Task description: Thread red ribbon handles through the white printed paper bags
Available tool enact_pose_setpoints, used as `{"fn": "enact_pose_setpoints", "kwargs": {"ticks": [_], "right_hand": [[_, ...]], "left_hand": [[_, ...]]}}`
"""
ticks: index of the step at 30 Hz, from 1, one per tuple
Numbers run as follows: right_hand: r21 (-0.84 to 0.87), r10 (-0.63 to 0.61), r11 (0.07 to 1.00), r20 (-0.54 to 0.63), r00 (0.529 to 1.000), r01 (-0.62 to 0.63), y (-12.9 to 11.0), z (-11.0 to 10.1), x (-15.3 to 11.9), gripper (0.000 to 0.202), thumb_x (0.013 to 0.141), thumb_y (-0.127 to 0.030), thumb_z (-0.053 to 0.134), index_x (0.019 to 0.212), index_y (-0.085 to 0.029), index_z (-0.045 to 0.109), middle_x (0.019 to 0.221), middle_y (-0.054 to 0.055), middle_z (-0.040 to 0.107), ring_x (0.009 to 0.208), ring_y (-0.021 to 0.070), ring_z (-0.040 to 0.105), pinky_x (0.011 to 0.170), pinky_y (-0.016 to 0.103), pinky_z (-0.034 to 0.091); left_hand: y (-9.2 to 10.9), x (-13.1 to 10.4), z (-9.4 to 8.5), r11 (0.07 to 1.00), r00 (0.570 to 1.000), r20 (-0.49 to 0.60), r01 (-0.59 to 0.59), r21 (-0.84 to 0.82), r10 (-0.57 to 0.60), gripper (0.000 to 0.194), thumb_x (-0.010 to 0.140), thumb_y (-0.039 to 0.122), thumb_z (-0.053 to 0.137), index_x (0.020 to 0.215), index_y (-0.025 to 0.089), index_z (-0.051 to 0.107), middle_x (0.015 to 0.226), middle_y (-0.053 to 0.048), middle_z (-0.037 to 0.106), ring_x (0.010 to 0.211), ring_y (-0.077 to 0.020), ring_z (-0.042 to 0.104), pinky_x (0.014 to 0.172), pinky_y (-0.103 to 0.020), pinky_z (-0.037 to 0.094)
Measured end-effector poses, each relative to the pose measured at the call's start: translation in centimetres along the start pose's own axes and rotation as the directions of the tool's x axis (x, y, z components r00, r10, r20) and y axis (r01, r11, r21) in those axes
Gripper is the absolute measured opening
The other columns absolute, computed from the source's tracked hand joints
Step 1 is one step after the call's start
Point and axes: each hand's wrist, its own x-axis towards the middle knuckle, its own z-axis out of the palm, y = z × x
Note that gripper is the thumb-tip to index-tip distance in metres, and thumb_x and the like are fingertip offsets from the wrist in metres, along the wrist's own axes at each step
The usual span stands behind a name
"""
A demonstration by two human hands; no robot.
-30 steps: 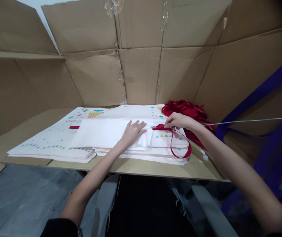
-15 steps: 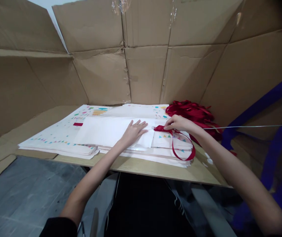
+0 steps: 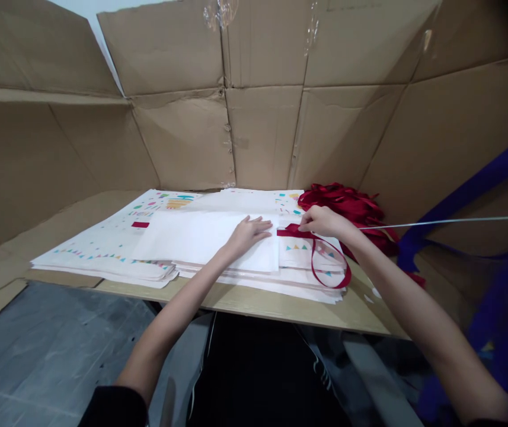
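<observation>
Our left hand [image 3: 245, 235] lies flat and unclenched on one white sheet [image 3: 191, 234]; our right hand [image 3: 323, 222] pinches one red ribbon [image 3: 288, 231]. Two paper stacks [image 3: 89, 240] lie beneath the sheet.

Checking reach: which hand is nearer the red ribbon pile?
Right. The right hand is in front of the ribbon pile; the left hand is farther left, on the white sheet.
</observation>
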Motion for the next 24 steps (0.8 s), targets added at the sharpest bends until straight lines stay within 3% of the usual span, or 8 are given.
{"fn": "enact_pose_setpoints", "kwargs": {"ticks": [2,4,7,10,16,20,24], "right_hand": [[0.028,0.026,0.999,-0.125,0.992,-0.023,-0.2,-0.7,-0.6,0.013,0.074,-0.019,0.064,0.062,-0.016,0.061,0.071,0.005,0.066,0.071,0.0155,0.058,0.058,0.023,0.036],[0.177,0.041,0.984,-0.157,0.987,-0.013,-0.9,-1.0,-0.9,0.016,0.079,-0.019,0.061,0.064,-0.017,0.054,0.071,0.005,0.065,0.069,0.014,0.057,0.057,0.022,0.035],[0.487,0.055,0.872,0.006,0.998,-0.051,-2.4,-0.6,-0.8,0.018,0.084,-0.018,0.058,0.069,-0.018,0.048,0.067,0.003,0.061,0.064,0.0111,0.057,0.051,0.019,0.032],[0.656,0.047,0.748,0.099,0.994,-0.1,-3.6,0.6,0.2,0.019,0.084,-0.015,0.057,0.069,-0.017,0.047,0.063,0.001,0.055,0.055,0.0074,0.054,0.044,0.017,0.027],[0.863,0.01,0.492,0.126,0.992,-0.114,-3.5,3.6,2.7,0.024,0.085,-0.005,0.051,0.064,-0.016,0.045,0.047,-0.007,0.037,0.036,0.0017,0.023,0.036,0.017,0.015],[0.927,-0.003,0.364,0.099,0.995,-0.091,-3.3,4.3,2.9,0.03,0.082,-0.007,0.056,0.058,-0.016,0.041,0.045,-0.008,0.032,0.035,0.0009,0.018,0.035,0.016,0.015],[0.937,0.016,0.336,0.092,0.996,-0.092,-3.5,4.0,2.5,0.029,0.083,-0.006,0.054,0.058,-0.015,0.042,0.048,-0.007,0.036,0.036,0.0009,0.021,0.036,0.016,0.014]], "left_hand": [[-0.5,0.1,0.4,1.0,1.0,-0.029,-0.007,-0.011,0.007,0.031,0.093,0.036,0.051,0.119,0.026,0.064,0.13,-0.003,0.059,0.13,-0.0211,0.046,0.112,-0.044,0.024],[-0.7,0.1,0.6,1.0,0.998,-0.054,-0.017,-0.024,0.016,0.029,0.093,0.034,0.052,0.116,0.026,0.066,0.127,-0.002,0.061,0.129,-0.0206,0.047,0.111,-0.042,0.028],[-0.7,0.3,0.6,0.998,0.997,-0.08,-0.013,-0.063,0.008,0.026,0.093,0.032,0.053,0.111,0.025,0.069,0.121,-0.001,0.065,0.126,-0.0212,0.051,0.108,-0.039,0.032],[-0.5,0.6,0.2,0.996,0.996,-0.085,0.008,-0.093,-0.016,0.026,0.093,0.032,0.051,0.109,0.027,0.071,0.118,0.0,0.066,0.123,-0.0223,0.053,0.108,-0.039,0.032],[0.0,0.8,-0.3,0.993,0.995,-0.094,0.028,-0.113,-0.039,0.026,0.094,0.028,0.049,0.104,0.031,0.073,0.114,0.003,0.069,0.12,-0.0208,0.056,0.108,-0.036,0.033],[0.1,0.7,-0.3,0.982,0.991,-0.133,-0.009,-0.186,-0.016,0.024,0.091,0.033,0.053,0.102,0.028,0.074,0.111,0.001,0.07,0.116,-0.0216,0.059,0.102,-0.032,0.04],[0.1,0.9,-0.4,0.961,0.987,-0.158,-0.061,-0.271,0.018,0.027,0.09,0.039,0.053,0.097,0.026,0.076,0.108,0.0,0.071,0.105,-0.0229,0.065,0.096,-0.032,0.045]]}}
